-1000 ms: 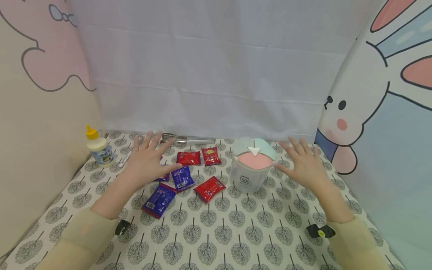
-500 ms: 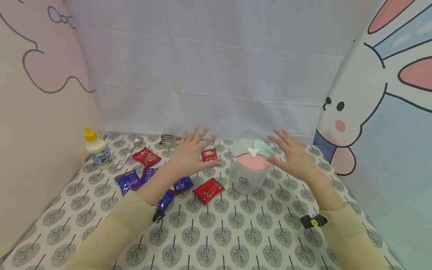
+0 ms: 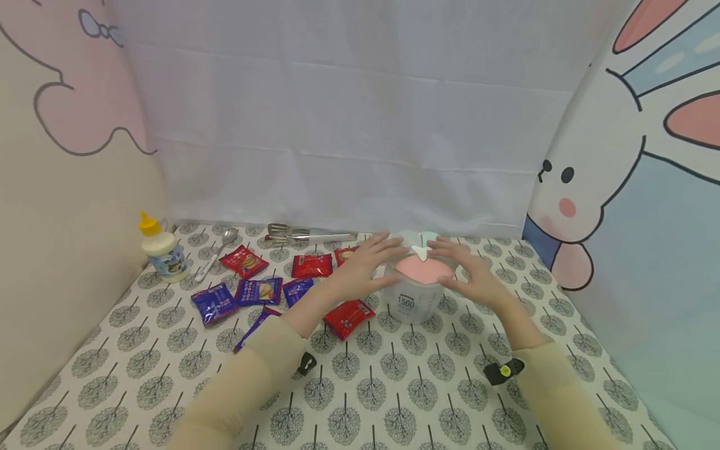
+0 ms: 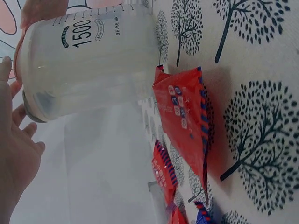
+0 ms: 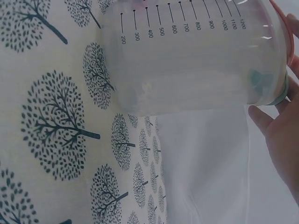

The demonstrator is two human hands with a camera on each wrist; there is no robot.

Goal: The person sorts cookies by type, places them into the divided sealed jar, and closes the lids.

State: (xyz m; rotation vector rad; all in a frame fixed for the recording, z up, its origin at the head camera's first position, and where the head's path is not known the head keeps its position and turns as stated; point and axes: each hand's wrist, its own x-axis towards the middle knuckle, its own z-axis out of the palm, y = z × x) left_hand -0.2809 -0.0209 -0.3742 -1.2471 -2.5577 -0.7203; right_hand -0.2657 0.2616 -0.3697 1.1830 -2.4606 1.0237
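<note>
A translucent plastic canister point(image 3: 412, 303) marked 1500 stands upright on the table. Its lid point(image 3: 423, 270) has pink, grey and mint sections with a white knob in the middle. My left hand point(image 3: 364, 267) is at the lid's left side, its fingers spread and slightly bent over the rim. On the opposite side, my right hand point(image 3: 475, 278) has its fingers over the lid, with the thumb lower near the rim point(image 5: 280, 95). Both hands look to be at or touching the lid; firm contact cannot be told. Close to the canister lies a red snack packet point(image 4: 182, 109).
Several red and blue snack packets point(image 3: 214, 304) are scattered to the left. Behind them lie metal tongs point(image 3: 309, 236). Farther left are a spoon point(image 3: 215, 255) and a yellow-capped squeeze bottle point(image 3: 165, 249). A white curtain point(image 3: 360, 137) hangs along the table's back edge.
My left hand has moved right, from above the packets to the canister's lid. My right hand has come left onto the lid's other side. The canister stays in place.
</note>
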